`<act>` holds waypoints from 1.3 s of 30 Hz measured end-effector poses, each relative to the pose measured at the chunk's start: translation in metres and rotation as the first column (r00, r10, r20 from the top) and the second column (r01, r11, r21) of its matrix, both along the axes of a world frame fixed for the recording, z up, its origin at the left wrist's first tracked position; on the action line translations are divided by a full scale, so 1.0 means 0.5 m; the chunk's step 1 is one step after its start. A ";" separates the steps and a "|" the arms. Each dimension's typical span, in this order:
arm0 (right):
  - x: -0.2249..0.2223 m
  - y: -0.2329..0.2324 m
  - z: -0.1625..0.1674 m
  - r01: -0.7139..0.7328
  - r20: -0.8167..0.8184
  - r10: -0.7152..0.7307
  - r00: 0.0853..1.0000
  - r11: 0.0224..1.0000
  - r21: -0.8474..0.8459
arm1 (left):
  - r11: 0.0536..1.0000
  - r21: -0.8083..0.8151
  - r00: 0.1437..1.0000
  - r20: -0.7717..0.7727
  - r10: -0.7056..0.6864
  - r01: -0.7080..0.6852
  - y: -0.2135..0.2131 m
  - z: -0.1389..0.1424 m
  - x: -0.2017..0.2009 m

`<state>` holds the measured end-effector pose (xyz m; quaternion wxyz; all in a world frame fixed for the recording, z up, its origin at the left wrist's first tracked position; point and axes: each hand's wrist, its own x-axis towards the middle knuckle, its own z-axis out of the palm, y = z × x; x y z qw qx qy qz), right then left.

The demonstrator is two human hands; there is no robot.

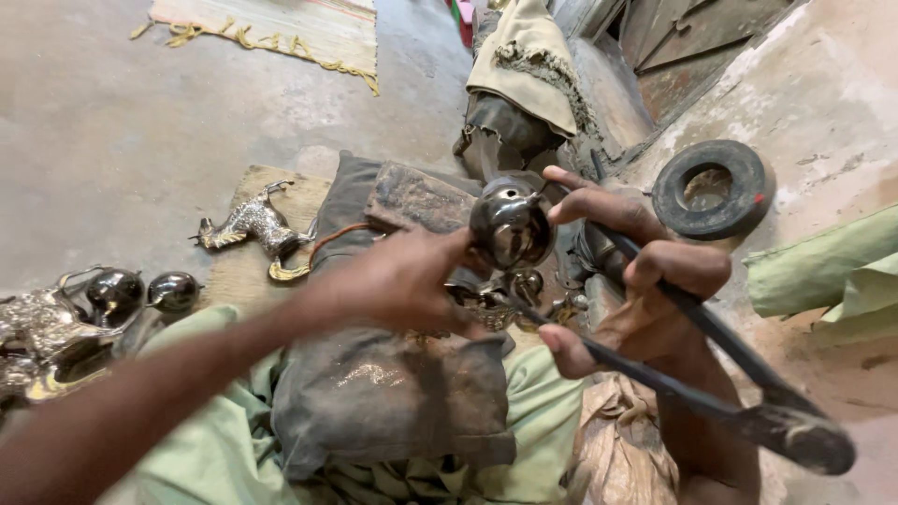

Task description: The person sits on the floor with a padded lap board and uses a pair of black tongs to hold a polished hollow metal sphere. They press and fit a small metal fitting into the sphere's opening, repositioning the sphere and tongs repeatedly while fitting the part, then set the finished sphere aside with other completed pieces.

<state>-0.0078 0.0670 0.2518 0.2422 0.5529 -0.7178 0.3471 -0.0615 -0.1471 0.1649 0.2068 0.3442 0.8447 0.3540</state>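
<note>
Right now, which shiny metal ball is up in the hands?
The ball in the middle, held by the left hand beside the right hand with its tongs. The two balls at far left lie on the floor.

Floor-level metalcraft workshop: tongs (711, 374), brassware (253, 229).
</note>
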 end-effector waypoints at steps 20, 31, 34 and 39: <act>-0.003 -0.012 -0.023 0.000 0.015 0.000 1.000 1.000 -0.003 | 0.472 0.811 0.813 0.010 0.582 -0.347 0.126 -0.104 0.119; 0.023 -0.029 -0.027 -0.035 0.063 0.039 0.997 0.997 -0.061 | 0.949 0.314 0.975 0.219 -0.045 -0.027 -0.059 -0.035 -0.009; 0.027 -0.052 -0.032 -0.036 0.087 0.041 0.995 0.997 -0.065 | 0.990 0.139 0.999 0.044 -0.014 0.008 -0.098 0.008 -0.034; 0.003 -0.101 -0.030 -0.073 0.035 0.075 0.997 0.995 -0.061 | 0.818 0.027 0.544 -0.734 0.407 -0.575 -0.097 0.023 0.067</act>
